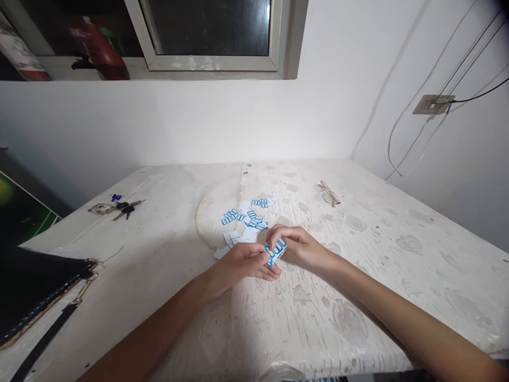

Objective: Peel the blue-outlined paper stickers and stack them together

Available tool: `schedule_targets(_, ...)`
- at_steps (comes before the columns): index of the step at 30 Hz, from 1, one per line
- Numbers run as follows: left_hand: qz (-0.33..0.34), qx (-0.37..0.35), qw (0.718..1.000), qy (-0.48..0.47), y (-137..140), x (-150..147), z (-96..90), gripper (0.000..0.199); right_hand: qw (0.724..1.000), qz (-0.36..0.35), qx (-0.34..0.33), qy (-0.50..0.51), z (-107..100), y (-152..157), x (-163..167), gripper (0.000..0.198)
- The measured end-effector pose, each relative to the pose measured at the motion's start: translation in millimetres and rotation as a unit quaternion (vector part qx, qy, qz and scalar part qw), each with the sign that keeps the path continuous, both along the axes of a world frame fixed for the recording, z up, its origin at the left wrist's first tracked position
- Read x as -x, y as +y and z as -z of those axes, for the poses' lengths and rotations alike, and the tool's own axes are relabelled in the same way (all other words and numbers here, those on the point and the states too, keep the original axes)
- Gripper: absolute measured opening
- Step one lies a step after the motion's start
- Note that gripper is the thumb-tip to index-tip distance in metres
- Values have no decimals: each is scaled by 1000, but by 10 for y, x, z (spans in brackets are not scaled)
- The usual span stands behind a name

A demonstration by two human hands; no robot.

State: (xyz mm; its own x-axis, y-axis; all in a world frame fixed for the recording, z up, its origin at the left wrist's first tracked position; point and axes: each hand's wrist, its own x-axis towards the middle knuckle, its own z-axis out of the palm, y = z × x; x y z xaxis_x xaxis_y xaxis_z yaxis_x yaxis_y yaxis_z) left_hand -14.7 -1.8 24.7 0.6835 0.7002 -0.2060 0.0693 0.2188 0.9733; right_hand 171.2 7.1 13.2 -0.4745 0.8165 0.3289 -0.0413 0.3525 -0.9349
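Note:
Between my two hands is a small stack of white cards with blue outlined markings [277,251]. My left hand [251,260] is closed around its near left side, thumb on top and fingers beneath. My right hand [293,240] reaches in from the right, fingers bent and pressed on the stack's upper edge. Just beyond my hands lies a scattered heap of loose cards [254,219]. Some show blue-bordered faces and others a plain white side [249,234]. How many cards are in the stack I cannot tell.
Keys [126,208] lie at the left and eyeglasses [328,193] at the back right of the white-covered table [310,329]. A black bag [40,292] with a strap covers the left corner. Tiny scraps [249,165] sit near the wall. Cables hang by a wall socket [432,104].

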Motion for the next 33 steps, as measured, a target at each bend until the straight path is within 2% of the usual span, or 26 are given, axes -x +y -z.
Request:
schedule_targets(7, 20, -2, 1000, 9, -36, -6, -44, 35, 991, -82, 107, -13, -26, -11, -53, 25)
schedule_targets(10, 17, -20, 999, 21, -23, -10, -24, 34, 985, -70, 158, 7, -29, -15, -44, 23)
schedule_targets(13, -15, -43, 998, 37, 4, -16, 25, 33, 981, -37, 184, 42, -65, -31, -40, 23)
schedule_targets(16, -33, -82, 995, 49, 9, -23, 55, 32, 984, -31, 177, 12, -112, -64, -52, 17)
schedule_targets(20, -25, -141, 989, 42, -40, -31, 22, 31, 989, -4, 150, 6, -145, -106, -52, 12)
schedule_targets(25, -6, -218, 975, 33, -133, -30, -110, 29, 993, 15, 113, 19, -189, -172, -24, 12)
schedule_targets(29, 1, -280, 959, 51, -217, -21, -269, 18, 995, 13, 91, 40, -256, -243, -33, 12)
schedule_targets(33, -56, -328, 938, 98, -295, 1, -363, 9, 995, 5, 68, 67, -273, -277, -55, 11)
